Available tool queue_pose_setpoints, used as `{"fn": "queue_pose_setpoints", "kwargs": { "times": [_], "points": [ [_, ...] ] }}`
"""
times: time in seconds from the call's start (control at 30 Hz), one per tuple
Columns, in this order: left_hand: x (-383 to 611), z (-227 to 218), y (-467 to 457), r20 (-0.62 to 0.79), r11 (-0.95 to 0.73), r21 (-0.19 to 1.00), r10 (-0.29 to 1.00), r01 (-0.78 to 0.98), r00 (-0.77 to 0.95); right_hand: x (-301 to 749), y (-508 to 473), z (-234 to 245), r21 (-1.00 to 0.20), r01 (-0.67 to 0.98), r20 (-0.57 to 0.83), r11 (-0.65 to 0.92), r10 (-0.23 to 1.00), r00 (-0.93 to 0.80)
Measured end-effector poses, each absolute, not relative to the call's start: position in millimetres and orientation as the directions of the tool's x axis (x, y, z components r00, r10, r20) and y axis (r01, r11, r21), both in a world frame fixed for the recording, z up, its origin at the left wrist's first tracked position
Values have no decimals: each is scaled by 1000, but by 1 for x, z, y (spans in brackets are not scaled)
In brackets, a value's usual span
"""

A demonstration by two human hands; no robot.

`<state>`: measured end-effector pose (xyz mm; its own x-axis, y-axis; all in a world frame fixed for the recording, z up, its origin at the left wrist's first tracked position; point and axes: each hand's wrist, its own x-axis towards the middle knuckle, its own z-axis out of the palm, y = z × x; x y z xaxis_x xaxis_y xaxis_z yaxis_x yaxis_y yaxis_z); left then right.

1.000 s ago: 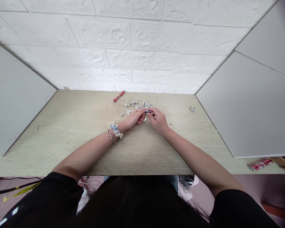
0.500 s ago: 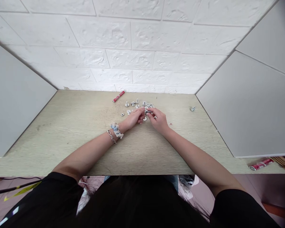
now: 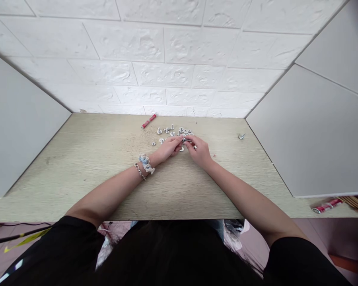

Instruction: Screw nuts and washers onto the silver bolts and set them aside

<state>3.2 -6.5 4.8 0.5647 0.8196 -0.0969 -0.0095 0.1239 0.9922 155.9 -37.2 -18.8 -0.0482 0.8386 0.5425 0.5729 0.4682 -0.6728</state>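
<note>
"Gripping what, between them, are the two hands?"

"A small bolt, silvery, with a slim, dark-glinting shank and a broader part at one end; whether that part is head, nut or washer is too small to tell."

"Which way does it point?"

"Its long axis lies nearly level, side to side, the broad end toward the left hand and the shank running toward the right hand."

"And the hold?"

"The right thumb and fingers are pinched on the shank; the left fingertips are closed on the broad end, the other left fingers curled beneath."

"Where is all this?"

"Over the wooden table, right beside a scatter of loose bolts and washers. A red tube lies farther back, near the white wall."
</note>
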Motion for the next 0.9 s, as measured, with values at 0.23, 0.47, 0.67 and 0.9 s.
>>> {"fn": "queue_pose_setpoints", "kwargs": {
  "times": [0.23, 0.47, 0.67, 0.9],
  "points": [
    [4, 5, -12, 78, -123, 991, 864, 58, 497, 157, -37, -17, -680, 567, 553, 465, 833, -20],
    [5, 4, -14, 95, -155, 984, 873, 87, 479, 155, -37, -18, -694, 547, 538, 469, 842, -40],
    [4, 7, -13, 63, -158, 974, 873, 159, 483, 155, -38, -16, -692, 542, 536, 476, 842, -55],
    [4, 10, -13, 40, -147, 971, 877, 189, 479, 156, -37, -18, -676, 549, 545, 492, 835, -78]
  ]
}}
